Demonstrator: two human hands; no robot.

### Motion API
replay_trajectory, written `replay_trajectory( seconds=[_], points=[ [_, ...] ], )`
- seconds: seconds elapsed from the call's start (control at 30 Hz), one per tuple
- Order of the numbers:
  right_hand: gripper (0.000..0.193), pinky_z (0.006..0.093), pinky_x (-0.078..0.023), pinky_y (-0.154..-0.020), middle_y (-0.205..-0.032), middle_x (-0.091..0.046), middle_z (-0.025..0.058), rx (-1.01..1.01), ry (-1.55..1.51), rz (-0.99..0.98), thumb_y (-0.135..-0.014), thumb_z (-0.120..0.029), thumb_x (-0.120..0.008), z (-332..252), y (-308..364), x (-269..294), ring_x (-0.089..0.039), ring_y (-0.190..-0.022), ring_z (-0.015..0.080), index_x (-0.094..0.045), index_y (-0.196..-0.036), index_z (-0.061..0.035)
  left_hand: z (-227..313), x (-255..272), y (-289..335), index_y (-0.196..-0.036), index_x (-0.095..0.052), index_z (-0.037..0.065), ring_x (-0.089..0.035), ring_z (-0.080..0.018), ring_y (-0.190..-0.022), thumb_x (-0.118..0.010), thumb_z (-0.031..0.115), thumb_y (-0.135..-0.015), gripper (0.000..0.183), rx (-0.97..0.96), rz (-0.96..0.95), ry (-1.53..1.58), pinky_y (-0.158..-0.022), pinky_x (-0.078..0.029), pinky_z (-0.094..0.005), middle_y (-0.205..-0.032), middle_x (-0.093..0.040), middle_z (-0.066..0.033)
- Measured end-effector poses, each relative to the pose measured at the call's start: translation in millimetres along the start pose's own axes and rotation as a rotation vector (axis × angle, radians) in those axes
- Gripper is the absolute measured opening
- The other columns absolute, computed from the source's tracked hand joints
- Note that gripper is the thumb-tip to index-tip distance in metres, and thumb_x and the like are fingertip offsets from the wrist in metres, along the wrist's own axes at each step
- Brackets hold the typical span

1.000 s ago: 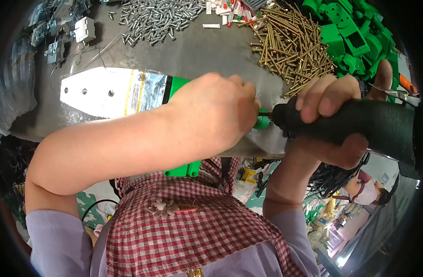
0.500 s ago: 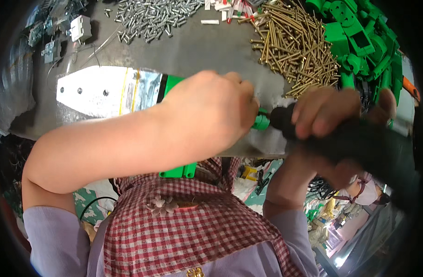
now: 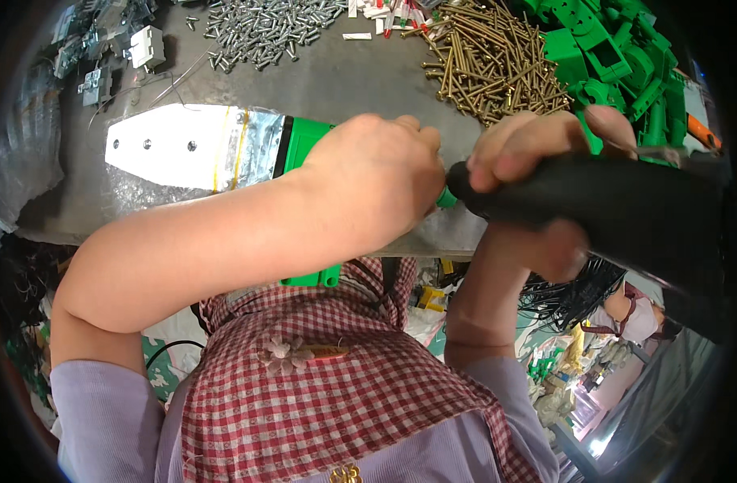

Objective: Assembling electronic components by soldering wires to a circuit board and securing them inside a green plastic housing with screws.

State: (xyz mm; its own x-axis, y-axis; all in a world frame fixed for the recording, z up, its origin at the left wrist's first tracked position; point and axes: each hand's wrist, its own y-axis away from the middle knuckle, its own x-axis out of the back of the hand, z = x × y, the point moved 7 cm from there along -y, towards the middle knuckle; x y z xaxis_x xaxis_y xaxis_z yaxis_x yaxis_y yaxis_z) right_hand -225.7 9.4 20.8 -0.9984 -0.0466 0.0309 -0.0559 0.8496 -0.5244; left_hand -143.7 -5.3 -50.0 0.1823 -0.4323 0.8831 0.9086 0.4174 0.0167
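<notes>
My left hand (image 3: 376, 181) is closed round a green plastic housing (image 3: 308, 138), mostly hidden under the fist. From the housing's left end a flat, pointed white plate (image 3: 167, 149) with holes sticks out, wrapped in clear film with yellow bands. A lower green part (image 3: 313, 278) shows below my forearm. In my right hand (image 3: 517, 153) is a thick black tapered tool (image 3: 610, 201), fingers wrapped over and under it. Its narrow nose meets the green end beside my left fist; the exact contact is hidden.
Silver screws (image 3: 272, 28) and long brass-coloured screws (image 3: 497, 60) lie in heaps along the far side of the grey table (image 3: 368, 80). Green plastic parts (image 3: 618, 56) are piled at the far right. Metal pieces and a white block (image 3: 147, 48) sit far left.
The black tool and my right hand have moved left and slightly up, so its nose now reaches the green end. My left hand keeps its grip. The whole view has shifted a little.
</notes>
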Motion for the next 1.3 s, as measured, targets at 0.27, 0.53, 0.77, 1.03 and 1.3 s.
replay_trajectory(
  seconds=[0.27, 0.53, 0.77, 1.03, 1.3],
  points=[
    [0.091, 0.037, -0.048, -0.056, -0.078, -0.055, 0.012, 0.139, 0.068, 0.213, -0.087, -0.058, -0.055, -22.8, 21.5, 8.7, -0.054, -0.059, 0.0221, -0.015, -0.145, -0.0004, 0.4, -0.5, -1.5, -0.096, -0.063, 0.007, -0.06, -0.0259, -0.095, -0.067, 0.032, -0.079, 0.03, -0.047, 0.014, 0.022, -0.075, -0.053, -0.0379, -0.093, -0.059, -0.0068],
    [0.081, 0.0346, -0.048, -0.055, -0.077, -0.054, 0.0113, 0.156, 0.024, -0.033, -0.088, -0.056, -0.056, -7.4, 17.3, 3.6, -0.053, -0.057, 0.0208, -0.026, -0.141, -0.0031, -7.8, 4.6, -2.7, -0.1, -0.063, 0.009, -0.06, -0.0266, -0.093, -0.067, 0.025, -0.076, 0.029, -0.081, 0.007, -0.021, -0.073, -0.052, -0.0378, -0.092, -0.059, -0.0072],
    [0.08, 0.0331, -0.046, -0.053, -0.077, -0.054, 0.0116, 0.15, 0.087, 0.057, -0.089, -0.054, -0.055, -12.0, 19.3, -1.7, -0.051, -0.057, 0.0203, -0.024, -0.14, -0.0007, 2.2, 1.1, -0.1, -0.098, -0.063, 0.008, -0.061, -0.0264, -0.094, -0.069, 0.022, -0.075, 0.028, -0.101, 0.015, -0.062, -0.073, -0.053, -0.0376, -0.092, -0.06, -0.0086],
    [0.087, 0.0343, -0.043, -0.061, -0.083, -0.054, 0.0088, 0.207, -0.117, 0.118, -0.088, -0.053, -0.055, -57.6, 14.4, -18.6, -0.05, -0.065, 0.0188, -0.018, -0.147, -0.0021, -7.4, 12.7, -36.0, -0.088, -0.066, 0.002, -0.064, -0.0288, -0.09, -0.067, 0.019, -0.072, 0.023, -0.042, 0.193, -0.07, -0.073, -0.054, -0.04, -0.09, -0.063, -0.013],
    [0.085, 0.0335, -0.048, -0.055, -0.081, -0.056, 0.0104, 0.092, 0.018, 0.052, -0.085, -0.051, -0.066, -33.6, 37.2, -48.8, -0.056, -0.061, 0.0221, -0.023, -0.146, -0.0097, -10.3, 12.3, -38.2, -0.088, -0.067, 0.001, -0.063, -0.0307, -0.093, -0.067, 0.022, -0.074, 0.025, 0.005, 0.22, -0.046, -0.075, -0.054, -0.0412, -0.091, -0.064, -0.0151]
  ],
)
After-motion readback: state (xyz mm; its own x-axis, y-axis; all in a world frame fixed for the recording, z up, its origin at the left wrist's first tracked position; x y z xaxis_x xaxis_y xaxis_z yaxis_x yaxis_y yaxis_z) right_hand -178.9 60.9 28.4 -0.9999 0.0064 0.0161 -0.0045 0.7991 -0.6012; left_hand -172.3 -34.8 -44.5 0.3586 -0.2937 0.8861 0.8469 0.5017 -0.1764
